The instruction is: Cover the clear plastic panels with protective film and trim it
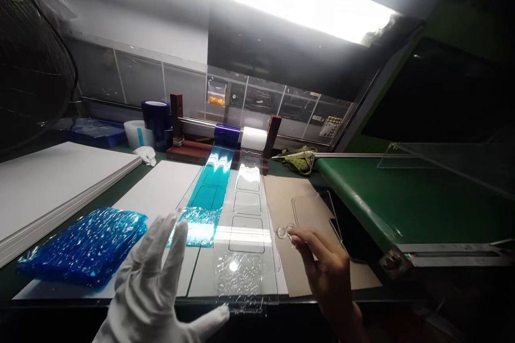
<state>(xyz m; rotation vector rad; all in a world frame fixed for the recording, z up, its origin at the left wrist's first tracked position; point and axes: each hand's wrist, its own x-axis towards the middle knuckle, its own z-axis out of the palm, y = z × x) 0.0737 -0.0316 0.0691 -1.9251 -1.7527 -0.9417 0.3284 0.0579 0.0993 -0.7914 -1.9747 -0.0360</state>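
My left hand (151,284) wears a white glove and has its fingers spread. Its thumb tip is close to the bubbled front end of a clear film strip (246,233); whether they touch I cannot tell. A teal film strip (209,177) lies just beyond the fingertips. My bare right hand (325,265) pinches a small clear curved piece (284,231), ring-like at its end, above a brown board (281,198). Behind that hand a thin clear panel (314,209) with rounded corners lies on the board. Dark outlines of rounded rectangles show along the clear strip.
A blue film roll (227,133) and a white roll (254,138) hang on a rod between brown posts. At left are a crumpled blue film bundle (86,246) and a stack of white sheets (60,182). A green conveyor belt (402,198) runs along the right.
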